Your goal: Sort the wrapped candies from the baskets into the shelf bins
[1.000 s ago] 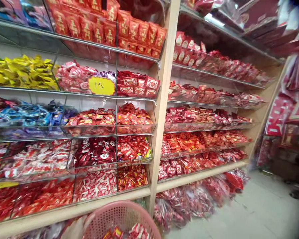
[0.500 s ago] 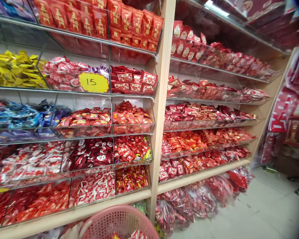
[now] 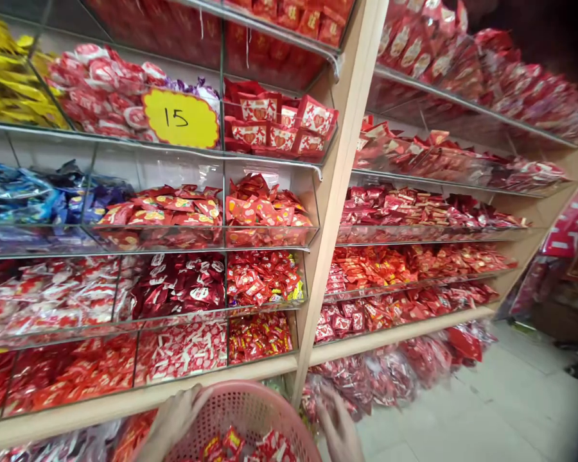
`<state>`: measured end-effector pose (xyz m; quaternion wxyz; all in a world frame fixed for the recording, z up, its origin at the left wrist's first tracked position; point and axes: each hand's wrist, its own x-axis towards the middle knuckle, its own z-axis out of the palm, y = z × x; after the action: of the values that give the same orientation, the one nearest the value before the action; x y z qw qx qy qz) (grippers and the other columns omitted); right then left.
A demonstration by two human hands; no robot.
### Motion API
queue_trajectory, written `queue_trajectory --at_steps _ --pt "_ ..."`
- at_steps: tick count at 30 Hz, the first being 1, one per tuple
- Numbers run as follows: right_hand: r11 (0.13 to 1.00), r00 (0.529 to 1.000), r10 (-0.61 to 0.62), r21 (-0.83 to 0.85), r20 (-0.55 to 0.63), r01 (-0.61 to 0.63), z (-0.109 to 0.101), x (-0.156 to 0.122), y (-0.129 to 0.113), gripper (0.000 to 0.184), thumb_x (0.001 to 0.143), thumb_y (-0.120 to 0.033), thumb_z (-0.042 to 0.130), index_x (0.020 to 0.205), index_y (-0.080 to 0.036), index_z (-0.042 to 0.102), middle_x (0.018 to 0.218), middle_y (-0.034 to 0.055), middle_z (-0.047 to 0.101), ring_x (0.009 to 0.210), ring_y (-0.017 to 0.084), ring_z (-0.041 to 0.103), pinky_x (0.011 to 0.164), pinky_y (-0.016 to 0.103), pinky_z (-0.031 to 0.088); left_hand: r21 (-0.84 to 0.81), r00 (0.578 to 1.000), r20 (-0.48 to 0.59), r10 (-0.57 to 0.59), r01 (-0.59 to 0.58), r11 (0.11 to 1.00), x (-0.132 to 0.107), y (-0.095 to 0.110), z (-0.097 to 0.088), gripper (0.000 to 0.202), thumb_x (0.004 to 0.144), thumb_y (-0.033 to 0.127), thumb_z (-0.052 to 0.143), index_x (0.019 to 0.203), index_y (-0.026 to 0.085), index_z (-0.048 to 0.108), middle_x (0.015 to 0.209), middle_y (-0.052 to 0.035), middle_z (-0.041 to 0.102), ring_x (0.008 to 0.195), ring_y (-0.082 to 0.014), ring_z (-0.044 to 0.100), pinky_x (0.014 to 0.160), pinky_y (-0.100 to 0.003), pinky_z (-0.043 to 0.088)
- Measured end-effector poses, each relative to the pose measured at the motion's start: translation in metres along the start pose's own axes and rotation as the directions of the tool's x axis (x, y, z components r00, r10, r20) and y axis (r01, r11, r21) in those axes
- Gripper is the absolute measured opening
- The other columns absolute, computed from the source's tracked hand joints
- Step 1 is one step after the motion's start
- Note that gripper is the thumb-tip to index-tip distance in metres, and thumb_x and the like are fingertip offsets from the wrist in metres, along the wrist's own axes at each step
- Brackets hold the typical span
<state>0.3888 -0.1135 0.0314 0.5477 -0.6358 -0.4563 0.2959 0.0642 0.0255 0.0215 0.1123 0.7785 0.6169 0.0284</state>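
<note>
A person's left hand [image 3: 173, 420] closes over the left rim of a pink basket [image 3: 250, 401], held low in front of a shelf unit [image 3: 327, 212]. The right hand [image 3: 340, 430] sits just beside the basket's right rim, fingers loosely spread; whether it grips cannot be told. Red-wrapped sweets [image 3: 231, 443] lie inside the basket, and a yellow tag [image 3: 180, 119] marked 15 hangs well above it.
</note>
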Motion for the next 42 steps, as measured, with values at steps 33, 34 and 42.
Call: queue_trajectory --at_steps 33,34,42 --pt "0.594 0.919 -0.262 -0.701 0.295 0.394 0.06 0.096 -0.058 0.03 0.094 -0.026 0.031 0.115 -0.014 0.048 0.106 0.01 0.053 0.092 0.018 0.056 0.079 0.027 0.041 -0.063 0.99 0.125 -0.06 0.068 0.996 0.012 0.03 -0.005 0.081 0.075 0.076 0.018 0.115 0.019 0.059 0.093 -0.0135 0.07 0.088 -0.0264 0.064 0.075 -0.033 0.044" --pt "0.625 0.884 -0.279 -0.628 0.374 0.463 0.06 0.088 -0.057 0.027 0.094 -0.027 0.033 0.11 -0.015 0.051 0.103 0.0088 0.055 0.091 0.017 0.056 0.079 0.025 0.041 -0.058 0.991 0.123 -0.06 0.067 0.996 0.012 0.031 -0.005 0.081 0.075 0.076 0.018 0.113 0.019 0.06 0.093 -0.0137 0.07 0.088 -0.0266 0.064 0.075 -0.033 0.044" --pt "0.562 0.469 -0.033 -0.372 0.882 0.739 0.108 0.045 -0.021 0.01 0.08 -0.016 0.055 0.082 -0.02 0.063 0.092 0.0014 0.067 0.089 0.015 0.058 0.079 0.023 0.043 -0.026 0.991 0.112 -0.074 0.077 0.997 0.013 0.035 -0.003 0.076 0.077 0.074 0.02 0.107 0.018 0.062 0.096 -0.0151 0.068 0.093 -0.0281 0.062 0.077 -0.035 0.044"
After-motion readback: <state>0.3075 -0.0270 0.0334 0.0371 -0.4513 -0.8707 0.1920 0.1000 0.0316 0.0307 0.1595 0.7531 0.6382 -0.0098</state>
